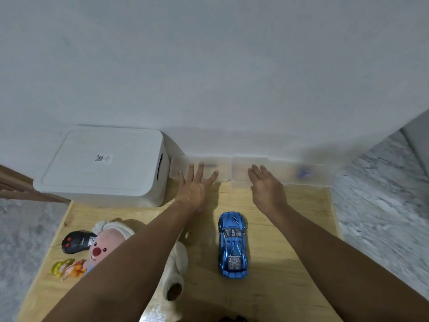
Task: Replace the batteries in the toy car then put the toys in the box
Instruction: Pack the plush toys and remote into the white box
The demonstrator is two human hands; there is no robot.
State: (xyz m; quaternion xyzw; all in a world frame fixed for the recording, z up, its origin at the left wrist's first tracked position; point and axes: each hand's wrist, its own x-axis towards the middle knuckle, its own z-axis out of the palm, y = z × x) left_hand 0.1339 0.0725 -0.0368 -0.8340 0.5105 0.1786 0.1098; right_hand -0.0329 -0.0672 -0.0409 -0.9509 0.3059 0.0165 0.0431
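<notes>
At the back of the wooden board (290, 228), by the wall, both your hands reach toward a row of small clear boxes (241, 169). Your left hand (193, 188) has its fingers spread wide and straight, and it holds nothing. Your right hand (267, 185) is flat and loose too, and it also holds nothing. The blue toy car (232, 245) sits on its wheels between your arms, nearer to you, and no hand touches it. The big white box (102, 166) stands at the back left with its lid still on. The pink plush toy (109, 242), the black remote (77, 241) and the little yellow toy (67, 268) lie on the left side, partly under your left arm. You are probably going for the new batteries first, but the clear boxes are blurry and you cannot tell which one has them. One box on the right shows something blue (303, 173) inside. Look before you grab. Hold one box down with one hand and lift its lid with the other, so it does not slide into the wall. Pull it toward you, near the car. Keep your arms high enough that you do not bump the car or the plush toy.
</notes>
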